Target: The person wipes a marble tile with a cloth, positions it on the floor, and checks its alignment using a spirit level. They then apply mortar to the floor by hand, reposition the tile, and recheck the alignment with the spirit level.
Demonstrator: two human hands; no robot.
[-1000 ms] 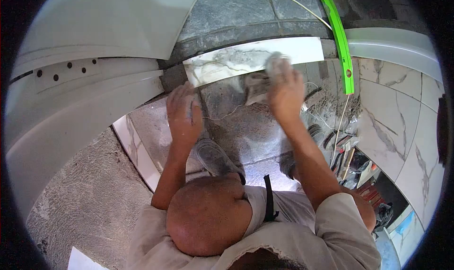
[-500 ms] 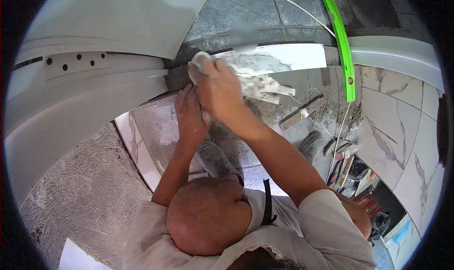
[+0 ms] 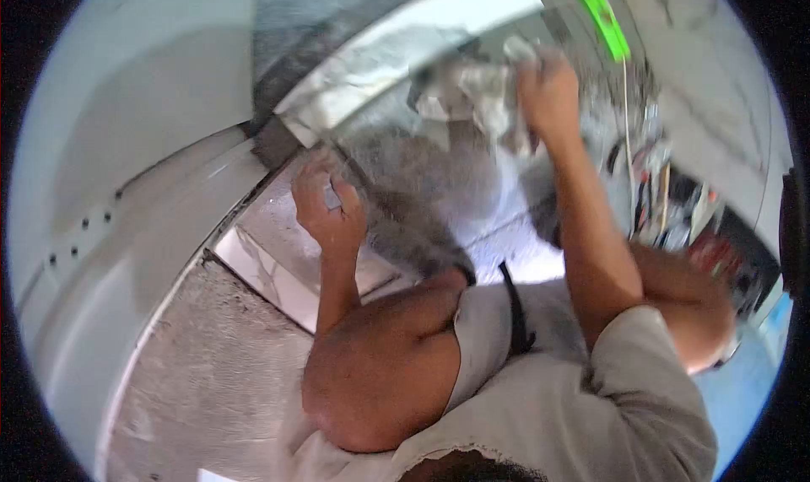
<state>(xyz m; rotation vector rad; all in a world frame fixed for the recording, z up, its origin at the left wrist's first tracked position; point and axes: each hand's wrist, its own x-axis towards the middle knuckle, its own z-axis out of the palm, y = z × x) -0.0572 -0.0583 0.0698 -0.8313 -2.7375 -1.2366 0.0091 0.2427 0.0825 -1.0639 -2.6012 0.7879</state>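
My right hand (image 3: 550,98) is closed around a crumpled white rag (image 3: 485,102), smeared by motion and hanging to the left of the fist. Curled fingers of my left hand (image 3: 327,204) hold a small pale grey piece (image 3: 332,197); its kind cannot be made out. Just beyond the left hand lies a long white marble-patterned tile strip (image 3: 380,64), its near end close to a dark gap (image 3: 274,143) beside the white frame. My left hand is near this end, apart from it.
A green spirit level (image 3: 601,16) lies at the top right, with a pale cord (image 3: 629,136) running below it. Tools and debris (image 3: 666,195) are heaped at the right. White panels (image 3: 169,86) stand at the left, above rough mortar (image 3: 211,364).
My right hand has moved away to the right with the rag, off the tile strip's end. The left hand has drawn back from there. The view has turned and shifted.
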